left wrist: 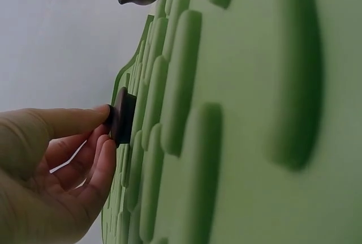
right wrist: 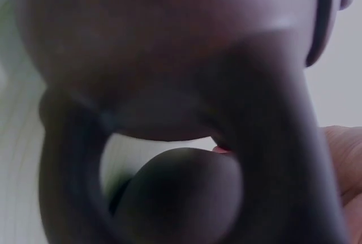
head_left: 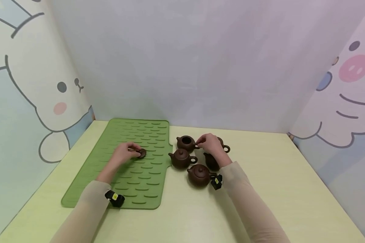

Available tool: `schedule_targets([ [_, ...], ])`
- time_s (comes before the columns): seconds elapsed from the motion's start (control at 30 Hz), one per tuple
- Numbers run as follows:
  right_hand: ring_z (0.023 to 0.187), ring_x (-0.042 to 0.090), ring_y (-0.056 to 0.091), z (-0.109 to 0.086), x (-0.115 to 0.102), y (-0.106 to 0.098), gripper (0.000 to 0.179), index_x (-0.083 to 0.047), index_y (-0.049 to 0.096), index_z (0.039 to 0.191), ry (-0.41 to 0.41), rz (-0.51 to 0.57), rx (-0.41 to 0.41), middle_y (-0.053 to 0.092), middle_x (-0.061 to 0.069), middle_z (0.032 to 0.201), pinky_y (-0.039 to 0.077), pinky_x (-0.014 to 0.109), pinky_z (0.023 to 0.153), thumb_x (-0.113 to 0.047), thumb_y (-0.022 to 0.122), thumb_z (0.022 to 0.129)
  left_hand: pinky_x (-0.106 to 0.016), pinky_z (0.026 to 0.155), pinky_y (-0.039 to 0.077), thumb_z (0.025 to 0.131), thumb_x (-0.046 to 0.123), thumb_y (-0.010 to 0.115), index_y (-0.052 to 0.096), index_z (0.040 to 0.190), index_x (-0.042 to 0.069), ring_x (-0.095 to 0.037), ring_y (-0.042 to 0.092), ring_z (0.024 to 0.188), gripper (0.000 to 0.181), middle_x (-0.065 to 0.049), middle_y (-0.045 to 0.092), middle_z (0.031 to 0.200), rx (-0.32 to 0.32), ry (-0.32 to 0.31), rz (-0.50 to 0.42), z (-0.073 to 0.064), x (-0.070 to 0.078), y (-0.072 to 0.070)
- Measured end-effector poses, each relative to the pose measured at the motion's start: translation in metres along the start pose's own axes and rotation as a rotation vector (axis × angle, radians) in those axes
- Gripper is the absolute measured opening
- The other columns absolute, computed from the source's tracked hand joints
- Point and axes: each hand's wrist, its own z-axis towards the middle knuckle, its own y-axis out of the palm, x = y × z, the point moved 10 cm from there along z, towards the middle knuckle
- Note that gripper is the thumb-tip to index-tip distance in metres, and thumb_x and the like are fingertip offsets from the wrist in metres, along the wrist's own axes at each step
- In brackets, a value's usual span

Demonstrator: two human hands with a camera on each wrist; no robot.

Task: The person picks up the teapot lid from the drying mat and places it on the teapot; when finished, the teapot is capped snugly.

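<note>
My left hand (head_left: 124,154) pinches a small dark brown teapot lid (head_left: 142,153) by its knob, over the green mat. In the left wrist view the lid (left wrist: 124,118) stands on edge in the picture, its underside at the mat's ridges; thumb and fingertips hold the knob. My right hand (head_left: 212,144) pinches the handle of a lidless brown teapot (head_left: 186,143), whose round opening faces up. Another teapot's body and handle (right wrist: 277,114) fill the right wrist view, leaving little of the right hand (right wrist: 344,165) visible at the edge.
Lidded teapots stand close by: one (head_left: 180,159) beside the mat, one (head_left: 199,175) nearer the front, and another (head_left: 211,162) partly under the right forearm. A further teapot (head_left: 226,148) is mostly hidden behind the right hand. The ridged green mat (head_left: 153,199) covers the table's left part.
</note>
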Motion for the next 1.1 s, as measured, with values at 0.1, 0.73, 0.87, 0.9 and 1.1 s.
schedule_targets([
  [0.1,0.094,0.024,0.067,0.0,0.002,0.0,0.014,-0.01,0.077,0.104,0.004,-0.001,0.006,0.075,0.009,0.104,0.055,0.034,0.078,-0.012,0.065,0.095,-0.052,0.095,0.051,0.093,0.01,0.068,0.067,0.113,0.002,-0.04,0.062,0.114,0.022,-0.024,0.065,0.124,0.005,-0.001,0.019,0.001,0.001,0.001],
  [0.73,0.085,0.02,0.067,0.005,0.0,-0.003,0.015,-0.01,0.078,0.104,-0.009,0.045,0.017,0.076,0.01,0.103,0.052,0.027,0.069,-0.009,0.066,0.094,-0.053,0.096,0.049,0.094,0.016,0.069,0.068,0.111,0.004,-0.036,0.065,0.108,0.021,-0.021,0.069,0.118,0.029,0.029,0.033,0.008,0.017,0.002],
  [0.87,0.085,0.02,0.066,0.007,-0.002,-0.002,0.015,-0.01,0.078,0.102,-0.026,0.022,0.03,0.076,0.01,0.101,0.05,0.026,0.067,-0.008,0.066,0.094,-0.05,0.093,0.051,0.094,0.016,0.068,0.068,0.112,0.004,-0.035,0.066,0.107,0.021,-0.021,0.069,0.117,0.036,0.05,0.023,0.012,0.031,0.005],
  [0.9,0.085,0.021,0.066,0.007,-0.002,-0.002,0.015,-0.009,0.078,0.102,-0.03,0.018,0.034,0.076,0.01,0.1,0.049,0.026,0.067,-0.008,0.065,0.094,-0.05,0.093,0.052,0.094,0.017,0.068,0.068,0.111,0.004,-0.034,0.066,0.107,0.021,-0.02,0.069,0.118,0.039,0.051,0.02,0.014,0.034,0.007],
  [1.1,0.088,0.023,0.068,0.009,-0.002,-0.001,0.015,-0.01,0.078,0.101,-0.036,0.017,0.044,0.076,0.01,0.101,0.052,0.029,0.069,-0.007,0.065,0.094,-0.045,0.089,0.055,0.093,0.017,0.07,0.07,0.11,0.006,-0.032,0.067,0.106,0.02,-0.018,0.07,0.116,0.046,0.089,-0.008,0.021,0.06,0.017],
])
